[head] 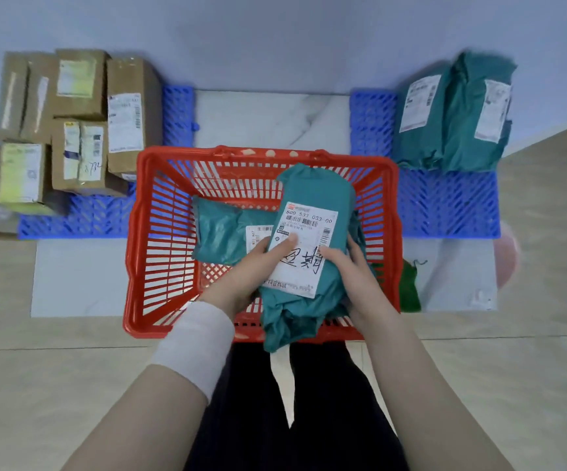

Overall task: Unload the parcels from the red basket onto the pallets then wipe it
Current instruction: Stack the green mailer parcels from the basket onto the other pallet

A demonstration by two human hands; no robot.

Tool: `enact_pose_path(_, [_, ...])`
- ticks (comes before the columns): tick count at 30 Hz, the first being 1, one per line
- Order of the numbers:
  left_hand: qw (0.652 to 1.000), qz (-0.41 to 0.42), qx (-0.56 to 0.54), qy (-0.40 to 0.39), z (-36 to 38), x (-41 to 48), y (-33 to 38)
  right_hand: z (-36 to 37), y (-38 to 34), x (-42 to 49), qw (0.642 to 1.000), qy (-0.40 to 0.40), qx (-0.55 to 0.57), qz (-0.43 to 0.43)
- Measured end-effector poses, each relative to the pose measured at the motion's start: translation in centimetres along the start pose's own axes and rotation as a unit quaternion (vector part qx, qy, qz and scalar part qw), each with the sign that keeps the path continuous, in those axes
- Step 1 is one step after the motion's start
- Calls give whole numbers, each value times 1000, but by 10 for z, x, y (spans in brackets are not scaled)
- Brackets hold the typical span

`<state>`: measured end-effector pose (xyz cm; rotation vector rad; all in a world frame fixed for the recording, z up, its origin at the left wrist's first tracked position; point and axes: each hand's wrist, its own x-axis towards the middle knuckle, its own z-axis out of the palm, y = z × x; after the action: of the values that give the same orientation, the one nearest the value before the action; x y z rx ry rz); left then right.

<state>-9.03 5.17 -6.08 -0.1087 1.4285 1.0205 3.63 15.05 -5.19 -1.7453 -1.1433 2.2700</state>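
Partly over basket rim [134, 253]: teal parcel [312, 186]

Parcel sorting/pickup point, floor-level. Evidence: left hand [251, 270] and right hand [353, 277] grip a teal mailer [312, 195] with a barcoded shipping label [309, 215]. Under the grip: red basket [159, 212], second mailer [220, 232] just left. Both sides: blue plastic pallets [445, 205] on tile floor [71, 368], with cardboard boxes [132, 107] ahead-left and more teal mailers [455, 107] ahead-right. Printed courier-style labels on boxes and mailers alike.
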Motion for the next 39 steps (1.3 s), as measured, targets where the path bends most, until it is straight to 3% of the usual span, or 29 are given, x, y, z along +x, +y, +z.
enact_pose_path(4, [996,70,-49,32,56,-13,1,-41,-15,-23,997,-45,34,-51])
enact_pose_path(8, [986,118,-88,75,151,-8,0,-118,-38,-36,990,-50,-34,-129])
enact_pose_path(13, [987,121,-59,90,262,20,8,-215,-67,-21,988,30,-7,-151])
enact_pose_path(17, [984,123,-39,124,303,46,16,-250,-81,1,984,75,28,-157])
enact_pose_path(21, [981,144,-13,128,320,77,36,-265,-100,30,984,73,36,-159])
enact_pose_path(26, [975,180,9,129,321,135,67,-268,-134,93,977,67,-49,-195])
enact_pose_path(33, [931,224,65,280,285,221,107,-227,-161,207,954,48,-203,-216])
enact_pose_path(36, [920,207,67,327,265,274,124,-202,-168,259,925,68,-287,-241])
enact_pose_path(39, [920,177,55,344,247,319,138,-187,-167,294,867,93,-424,-245])
